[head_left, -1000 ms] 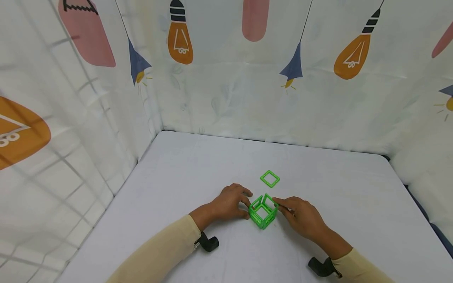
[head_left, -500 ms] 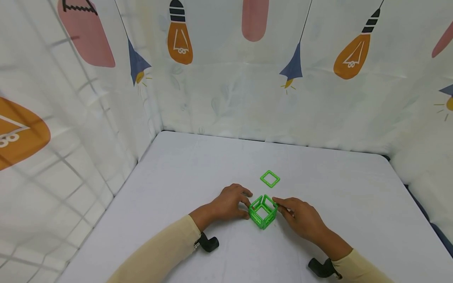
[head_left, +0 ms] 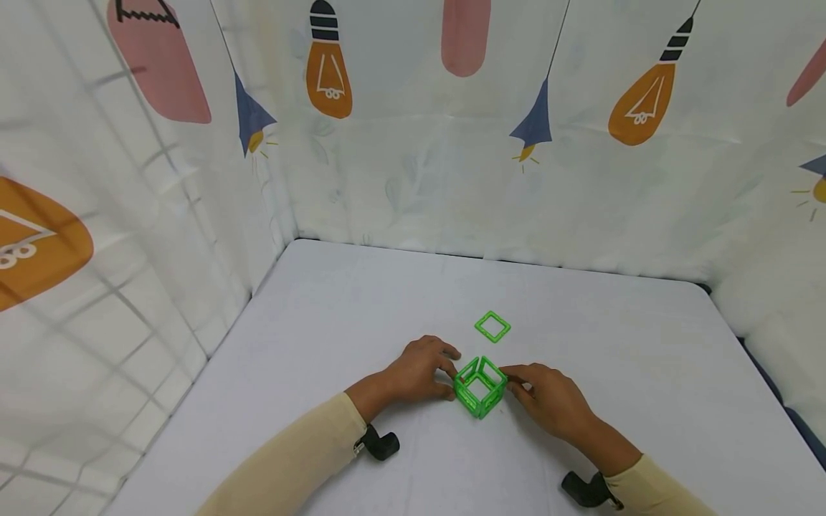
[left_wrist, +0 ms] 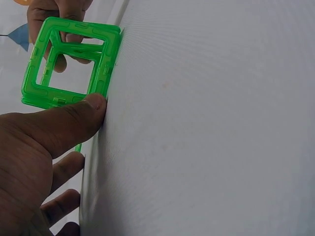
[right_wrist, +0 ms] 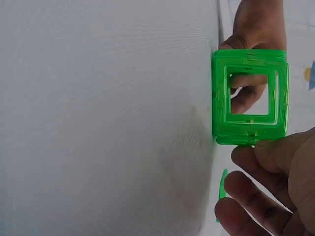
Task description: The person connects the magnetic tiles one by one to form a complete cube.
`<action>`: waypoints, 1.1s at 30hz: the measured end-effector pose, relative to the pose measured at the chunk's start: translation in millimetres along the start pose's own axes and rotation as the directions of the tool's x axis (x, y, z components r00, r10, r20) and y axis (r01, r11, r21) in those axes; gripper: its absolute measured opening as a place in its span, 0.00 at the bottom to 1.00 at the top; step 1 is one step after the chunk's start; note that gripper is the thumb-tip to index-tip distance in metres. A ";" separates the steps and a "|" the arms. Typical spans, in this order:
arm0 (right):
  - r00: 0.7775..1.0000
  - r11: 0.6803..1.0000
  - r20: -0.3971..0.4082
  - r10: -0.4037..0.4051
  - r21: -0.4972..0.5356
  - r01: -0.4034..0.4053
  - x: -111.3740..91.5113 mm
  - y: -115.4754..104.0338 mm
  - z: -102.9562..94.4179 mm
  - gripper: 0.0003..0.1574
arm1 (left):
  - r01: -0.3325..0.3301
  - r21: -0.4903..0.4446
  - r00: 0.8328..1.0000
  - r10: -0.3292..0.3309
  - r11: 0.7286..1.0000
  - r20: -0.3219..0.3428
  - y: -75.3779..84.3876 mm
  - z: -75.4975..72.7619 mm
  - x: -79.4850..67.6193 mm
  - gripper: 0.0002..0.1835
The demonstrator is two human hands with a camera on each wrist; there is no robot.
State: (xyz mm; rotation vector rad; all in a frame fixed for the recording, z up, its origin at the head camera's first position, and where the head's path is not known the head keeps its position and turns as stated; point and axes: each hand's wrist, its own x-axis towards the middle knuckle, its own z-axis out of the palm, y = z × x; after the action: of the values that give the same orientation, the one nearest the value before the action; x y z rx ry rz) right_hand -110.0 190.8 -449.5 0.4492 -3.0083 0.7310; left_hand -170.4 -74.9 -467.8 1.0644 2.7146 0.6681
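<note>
An open-topped box of green see-through magnetic tiles [head_left: 480, 412] stands upright on the white table, between both hands. My left hand [head_left: 419, 369] holds its left corner, thumb on one side and forefinger on the other. In the left wrist view the thumb [left_wrist: 74, 123] presses along the box's edge. My right hand [head_left: 551, 401] pinches the opposite corner with thumb and forefinger; the right wrist view shows these fingertips [right_wrist: 243, 153] at the box's edge. A loose green square tile [head_left: 492, 340] lies flat on the table beyond the box.
The white-covered table [head_left: 355, 287] meets a patterned fabric wall [head_left: 413, 193] at the back and another at the left. A black wrist mount [head_left: 381, 444] hangs by the left wrist, and a similar mount [head_left: 586, 489] by the right.
The box's far right tile has come down slightly and now stands squarer with the others. My right fingertips have shifted slightly downward; the left hand has stayed put.
</note>
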 end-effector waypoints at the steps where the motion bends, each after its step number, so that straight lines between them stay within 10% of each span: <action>1: 1.000 1.000 0.001 0.000 -0.002 0.000 0.3 0.2 0.7 0.18 | -0.001 0.000 1.000 0.001 1.000 -0.001 -0.4 0.3 0.0 0.11; 33: 0.999 0.999 0.007 -0.037 -0.029 0.037 10.2 4.8 7.4 0.18 | 0.020 0.021 1.000 -0.020 1.000 0.015 1.4 -1.0 0.3 0.12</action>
State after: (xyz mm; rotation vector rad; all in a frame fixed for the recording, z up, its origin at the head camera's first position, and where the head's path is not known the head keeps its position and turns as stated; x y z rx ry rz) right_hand -120.8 188.7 -457.4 0.5063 -3.0037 0.6842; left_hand -170.1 -74.1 -466.2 1.0415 2.7212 0.6279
